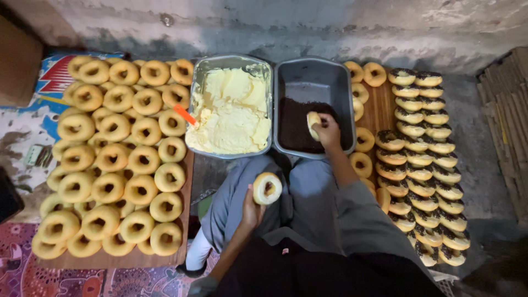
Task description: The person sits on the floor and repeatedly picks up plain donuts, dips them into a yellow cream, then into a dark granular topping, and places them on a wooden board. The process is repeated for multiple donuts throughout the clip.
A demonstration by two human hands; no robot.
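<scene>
the right hand (328,132) pressed a cream-coated doughnut (313,124) into the chocolate crumbs (297,132) at one o'clock, fingers closed on it. the left hand (251,212) gripped a cream-topped doughnut (267,188); tilted, its cream might smear the grey clothing.

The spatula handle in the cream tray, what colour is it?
Orange. The handle sticks out of the pale yellow cream; the head view shows it best.

small floor-level doughnut bakery, boards of plain doughnuts (118,159), cream tray (231,110), sprinkle tray (313,82), rough concrete wall (330,27)
</scene>
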